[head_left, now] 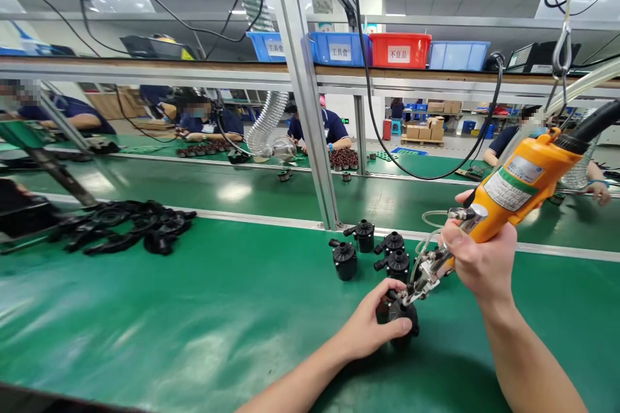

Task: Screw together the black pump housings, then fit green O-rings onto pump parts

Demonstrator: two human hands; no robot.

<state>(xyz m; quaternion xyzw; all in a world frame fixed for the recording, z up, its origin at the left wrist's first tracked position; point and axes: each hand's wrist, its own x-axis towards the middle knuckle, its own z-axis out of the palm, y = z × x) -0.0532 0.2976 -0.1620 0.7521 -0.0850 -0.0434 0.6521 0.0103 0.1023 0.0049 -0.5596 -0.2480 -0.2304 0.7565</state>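
Left hand: fingers around a black pump
Right hand: fingers holding an orange tool
Green desk: more pumps

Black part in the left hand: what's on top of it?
The metal nose of the orange power tool, gripped by the right hand, overlaps the top of the black part. The left hand holds its side. Whatever lies under the nose tip is covered.

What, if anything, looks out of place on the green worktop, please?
Nothing looks damaged or spilled; only the curved black parts at left lie in a loose jumble, unlike the upright black units near the left hand.
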